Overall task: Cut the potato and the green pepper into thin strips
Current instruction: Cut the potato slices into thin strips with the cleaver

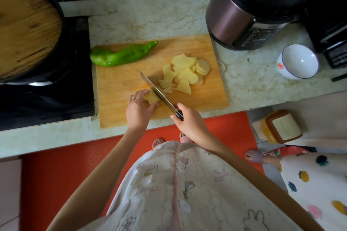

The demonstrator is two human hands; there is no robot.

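Where board [122, 80] bears potato [187, 69], marble counter [169, 15] underneath.

Bare wood at the left middle and lower right of the cutting board [116, 84] leaves passage, as does the countertop [159, 17] strip above it. The green pepper [122, 54] bars the board's upper left, potato slices [187, 70] its right centre; the cooker [242, 17] stands close by its upper right corner.

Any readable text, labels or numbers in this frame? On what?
None legible.
Brown-and-black electric cooker: front-panel print, too blurred to read.
Black appliance at the right edge: pale panel markings, too blurred.
White bowl with blue rim: small red mark, no letters visible.
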